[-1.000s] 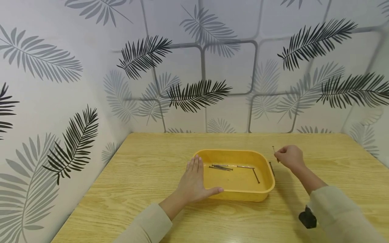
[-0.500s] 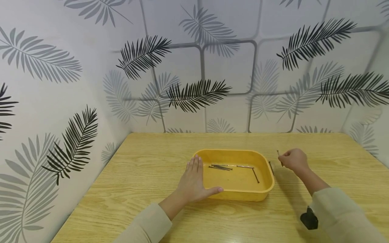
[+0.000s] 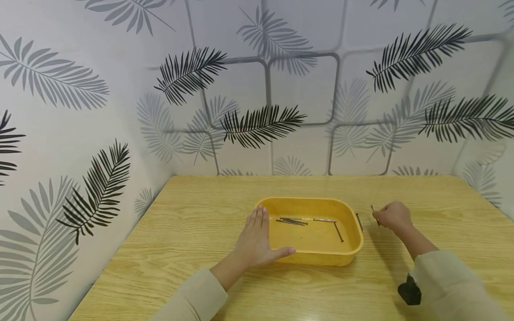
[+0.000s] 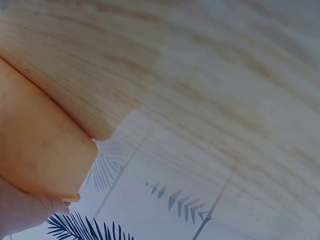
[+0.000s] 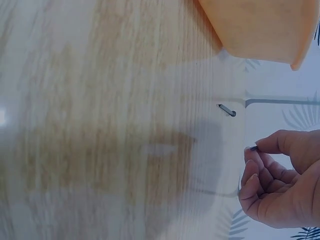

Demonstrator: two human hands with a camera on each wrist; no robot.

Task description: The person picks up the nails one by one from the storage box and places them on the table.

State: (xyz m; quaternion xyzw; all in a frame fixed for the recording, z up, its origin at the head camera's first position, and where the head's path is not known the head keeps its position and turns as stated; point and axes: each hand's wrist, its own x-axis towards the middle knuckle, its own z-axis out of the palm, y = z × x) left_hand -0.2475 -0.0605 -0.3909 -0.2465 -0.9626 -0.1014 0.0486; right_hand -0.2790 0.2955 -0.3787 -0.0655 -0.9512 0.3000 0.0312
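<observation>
In the head view my left hand (image 3: 254, 240) rests on the left end of a yellow plastic tray (image 3: 313, 259), its fingers straight over the rim and its thumb along the front edge. Several thin nails (image 3: 292, 221) lie inside the tray. To the right, my right hand (image 3: 395, 216) pinches one nail (image 3: 374, 211) between thumb and index finger, held above the table. Another nail (image 3: 359, 222) lies just outside the tray's right end; the right wrist view shows this nail (image 5: 227, 110) on the wood. There, little of the pinched nail (image 5: 254, 148) shows.
The tray stands on a light wooden table (image 3: 192, 214) against a wall (image 3: 297, 147) with a leaf pattern. A black device (image 3: 409, 290) is at the right wrist, by the sleeve. In the left wrist view the tray's side (image 4: 45, 135) appears at the left.
My right hand has moved right and a little nearer to me, away from the tray, with the nail still pinched. The left hand and the tray have stayed put.
</observation>
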